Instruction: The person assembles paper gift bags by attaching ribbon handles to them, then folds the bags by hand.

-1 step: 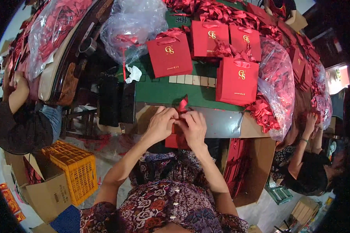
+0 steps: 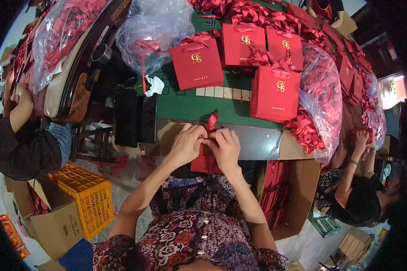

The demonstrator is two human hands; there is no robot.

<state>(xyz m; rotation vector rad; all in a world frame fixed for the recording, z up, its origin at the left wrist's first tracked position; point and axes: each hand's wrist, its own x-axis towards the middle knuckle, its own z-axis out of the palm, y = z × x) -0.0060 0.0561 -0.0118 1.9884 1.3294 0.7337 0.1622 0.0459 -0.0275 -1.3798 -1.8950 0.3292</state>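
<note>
At the near edge of the green-topped table [image 2: 233,106], my left hand [image 2: 185,144] and my right hand [image 2: 226,148] meet with fingertips pinched together. Between them is a red ribbon [image 2: 212,120], one end of which sticks up past my fingers. Just below, partly covered by my hands, a red paper bag [image 2: 205,165] stands between the table edge and my lap. The exact spot where the fingers grip is hidden behind my knuckles.
Finished-looking red gift bags [image 2: 276,95] with ribbon handles stand beyond my hands. Clear plastic sacks [image 2: 323,86] of red ribbons lie to the right. A cardboard box [image 2: 298,198] stands below the table, a yellow crate [image 2: 92,198] at left. Co-workers sit on both sides.
</note>
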